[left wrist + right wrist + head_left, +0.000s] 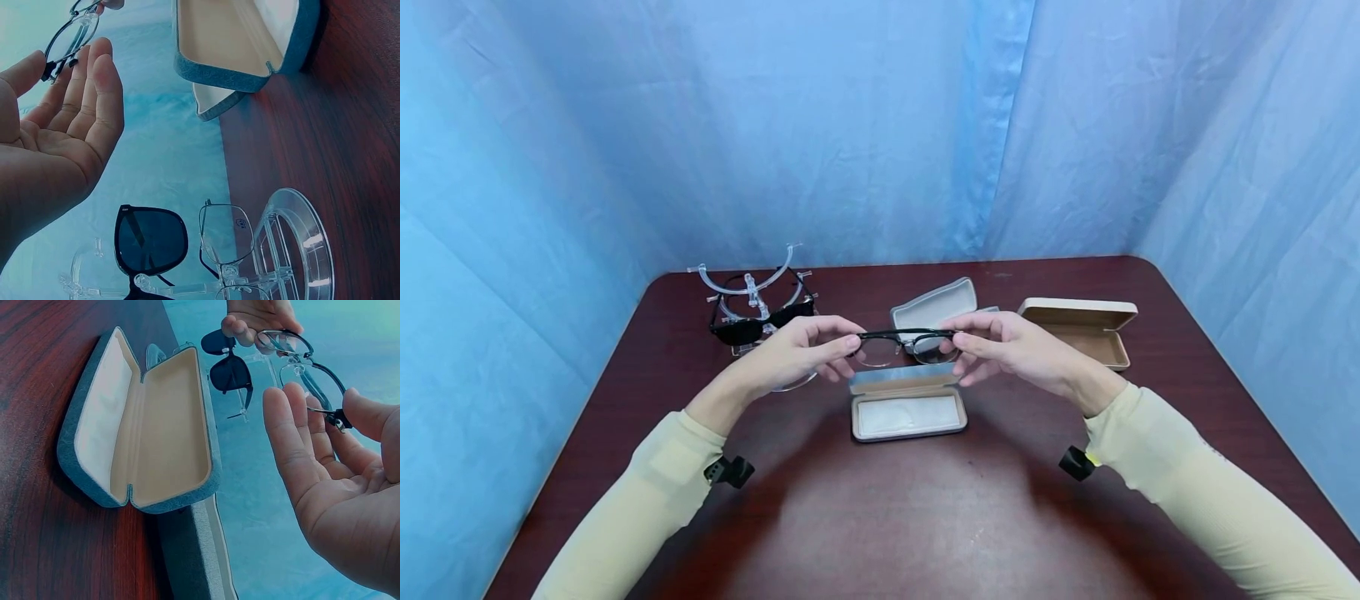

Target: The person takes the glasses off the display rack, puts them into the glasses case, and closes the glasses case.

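A pair of black half-rim eyeglasses (910, 334) is held up level between both hands, above an open glasses case. My left hand (808, 350) pinches one end of the frame between thumb and fingers. At the other end, the right hand (1007, 350) pinches the hinge corner, thumb in front, as the right wrist view shows. The lenses face the head camera, and the temples point away, seemingly unfolded. Just below lies the blue-grey case (853, 417), its lid raised and a pale cloth (910, 415) inside.
Left stands a clear display stand (752, 292) bearing sunglasses (741, 332) and wire-rimmed glasses (226, 232). Behind the hands is an open grey case (936, 304); a tan case (1078, 312) stands open to the right. Blue curtains (850, 125) enclose the dark red table (910, 517).
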The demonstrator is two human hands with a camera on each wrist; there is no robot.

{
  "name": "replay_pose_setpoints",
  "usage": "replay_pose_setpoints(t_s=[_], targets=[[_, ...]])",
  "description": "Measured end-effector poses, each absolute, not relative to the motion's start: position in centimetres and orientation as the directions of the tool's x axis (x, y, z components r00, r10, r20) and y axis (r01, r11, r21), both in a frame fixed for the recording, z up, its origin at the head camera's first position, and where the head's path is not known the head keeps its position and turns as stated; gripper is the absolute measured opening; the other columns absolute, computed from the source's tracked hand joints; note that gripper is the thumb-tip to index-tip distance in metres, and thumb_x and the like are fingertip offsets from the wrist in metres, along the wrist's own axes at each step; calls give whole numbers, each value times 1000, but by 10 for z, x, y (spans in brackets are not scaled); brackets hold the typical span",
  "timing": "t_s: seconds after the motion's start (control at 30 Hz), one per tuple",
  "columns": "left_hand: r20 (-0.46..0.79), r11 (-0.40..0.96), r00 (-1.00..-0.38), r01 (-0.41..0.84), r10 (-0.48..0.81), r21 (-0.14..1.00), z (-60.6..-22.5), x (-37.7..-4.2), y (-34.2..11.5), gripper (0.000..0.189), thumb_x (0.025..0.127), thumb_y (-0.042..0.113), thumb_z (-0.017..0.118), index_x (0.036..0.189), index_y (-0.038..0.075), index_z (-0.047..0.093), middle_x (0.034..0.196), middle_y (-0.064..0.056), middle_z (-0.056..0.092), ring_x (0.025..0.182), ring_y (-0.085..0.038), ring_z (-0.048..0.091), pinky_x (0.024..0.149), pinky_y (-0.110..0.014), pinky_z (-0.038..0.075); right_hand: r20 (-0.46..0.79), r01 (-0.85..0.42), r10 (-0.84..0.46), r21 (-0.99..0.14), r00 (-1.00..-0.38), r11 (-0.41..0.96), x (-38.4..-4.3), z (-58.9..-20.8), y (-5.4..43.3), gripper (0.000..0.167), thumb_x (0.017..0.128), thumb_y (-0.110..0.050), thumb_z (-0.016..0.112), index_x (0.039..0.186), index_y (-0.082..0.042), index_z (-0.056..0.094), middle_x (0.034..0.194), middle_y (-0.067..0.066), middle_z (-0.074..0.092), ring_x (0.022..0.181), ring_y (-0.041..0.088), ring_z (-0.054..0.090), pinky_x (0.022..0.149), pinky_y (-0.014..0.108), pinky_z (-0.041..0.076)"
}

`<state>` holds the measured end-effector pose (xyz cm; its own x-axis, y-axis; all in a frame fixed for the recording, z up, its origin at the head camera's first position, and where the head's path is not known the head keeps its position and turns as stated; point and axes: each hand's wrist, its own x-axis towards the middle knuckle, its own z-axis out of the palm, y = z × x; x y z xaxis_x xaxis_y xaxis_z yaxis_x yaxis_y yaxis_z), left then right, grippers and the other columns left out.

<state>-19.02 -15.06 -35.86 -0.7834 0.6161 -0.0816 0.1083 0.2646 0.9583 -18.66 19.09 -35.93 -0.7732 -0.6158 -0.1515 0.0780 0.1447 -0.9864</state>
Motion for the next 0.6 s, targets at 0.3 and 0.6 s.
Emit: replay_pose_setpoints(t_s=[0.3, 0.6], targets=[[-118, 346, -781, 131, 613, 929, -362, -180, -152, 38, 104, 30, 60, 135, 7, 62, 114, -12, 70, 90, -26, 73, 76, -41, 62, -190, 96, -605, -978, -773, 184, -185, -362, 193, 45, 104, -20, 60, 143, 2, 53, 127, 25, 63, 97, 34, 71, 95, 44, 55], [-144, 327, -756, 97, 639, 940, -372, -170, -152, 36, 104, 23, 62, 134, 4, 61, 114, -21, 69, 91, -31, 72, 76, -45, 61, -240, 91, -610, -960, -756, 265, -182, -371, 198, 46, 103, -25, 63, 143, -4, 56, 123, 25, 65, 88, 36, 72, 89, 44, 58]])
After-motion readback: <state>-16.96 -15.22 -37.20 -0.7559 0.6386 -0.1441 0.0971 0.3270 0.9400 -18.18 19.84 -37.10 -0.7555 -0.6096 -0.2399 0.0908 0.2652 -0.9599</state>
